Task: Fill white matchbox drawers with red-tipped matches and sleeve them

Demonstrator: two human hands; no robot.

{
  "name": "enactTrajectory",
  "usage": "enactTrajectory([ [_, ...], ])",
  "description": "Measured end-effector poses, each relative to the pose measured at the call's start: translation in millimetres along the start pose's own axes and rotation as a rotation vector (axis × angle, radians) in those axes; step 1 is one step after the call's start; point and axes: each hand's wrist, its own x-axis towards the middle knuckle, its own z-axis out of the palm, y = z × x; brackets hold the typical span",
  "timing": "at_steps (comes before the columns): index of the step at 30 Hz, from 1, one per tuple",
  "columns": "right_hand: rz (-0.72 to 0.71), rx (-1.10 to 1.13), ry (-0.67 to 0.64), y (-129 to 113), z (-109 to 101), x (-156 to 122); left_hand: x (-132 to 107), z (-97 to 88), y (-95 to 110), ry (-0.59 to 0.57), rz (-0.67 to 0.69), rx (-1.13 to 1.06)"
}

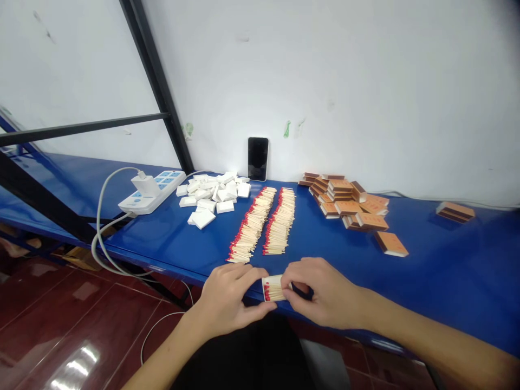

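My left hand [229, 298] and my right hand [325, 292] meet at the front edge of the blue table [447, 271]. Between their fingertips sits a small white matchbox tray [274, 288] filled with red-tipped matches. Both hands pinch it, the left from the left side, the right from the right. Just beyond the hands lie two long rows of loose red-tipped matches [264, 219]. A heap of empty white trays [211, 196] lies to the left of the rows. A pile of orange matchbox sleeves [349, 203] lies to the right.
A dark phone [258, 158] leans upright against the white wall. A white power strip [152, 190] with a plug and cable sits at the left. One single orange box [455, 211] lies far right. A black metal frame [158, 86] crosses the left side. Red tiled floor lies below.
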Motion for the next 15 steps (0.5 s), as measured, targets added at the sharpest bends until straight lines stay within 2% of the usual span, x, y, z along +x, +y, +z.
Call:
enactTrajectory([
  [4,-0.016,-0.024,0.028,0.8,0.3,-2.1,0.2,-0.2,0.5,0.002,0.004,-0.002],
  [9,-0.09,-0.094,-0.013,2.3,1.6,-3.4,-1.5,1.3,0.5,0.0,-0.006,0.002],
  [15,-0.062,-0.173,-0.078,-0.5,-0.3,-2.3,1.4,0.5,0.1,0.021,0.006,0.016],
])
